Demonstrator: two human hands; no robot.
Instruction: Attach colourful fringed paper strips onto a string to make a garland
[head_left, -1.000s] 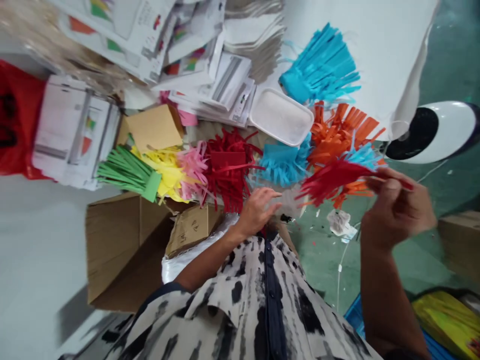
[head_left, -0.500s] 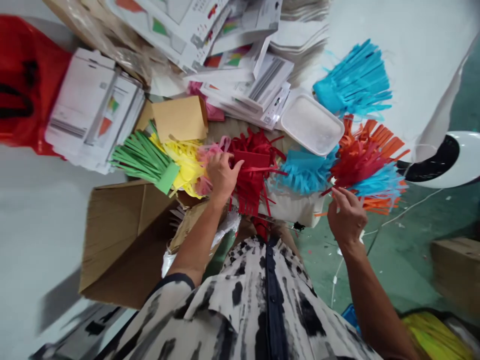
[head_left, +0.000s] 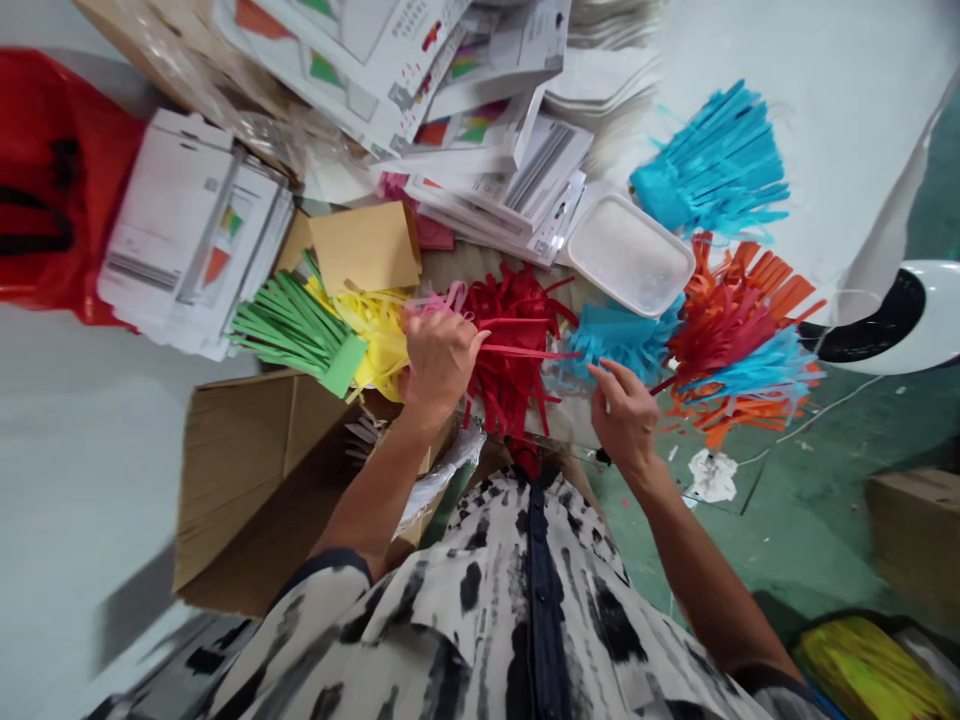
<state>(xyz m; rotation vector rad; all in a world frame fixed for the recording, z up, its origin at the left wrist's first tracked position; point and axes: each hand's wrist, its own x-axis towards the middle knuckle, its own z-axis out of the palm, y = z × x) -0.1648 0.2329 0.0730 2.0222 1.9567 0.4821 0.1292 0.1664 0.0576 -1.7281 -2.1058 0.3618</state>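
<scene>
My left hand is closed at the left side of a red paper fringe tassel, a thin red paper strip running rightward from its thumb. Pink fringe shows just behind that hand. My right hand has curled fingers close to the strip's far end; whatever they pinch is too small to make out. In front of it lies a blue fringe tassel. Yellow and green fringe tassels lie left of my left hand.
Flat printed boxes are piled at the back, with another stack at left. A white plastic tray stands behind the blue tassel. Orange, red and blue fringes lie at right. An open cardboard box is at lower left.
My right hand has moved left, from the orange and red fringes toward the middle. My left hand has closed, and a red strip now stretches rightward from it.
</scene>
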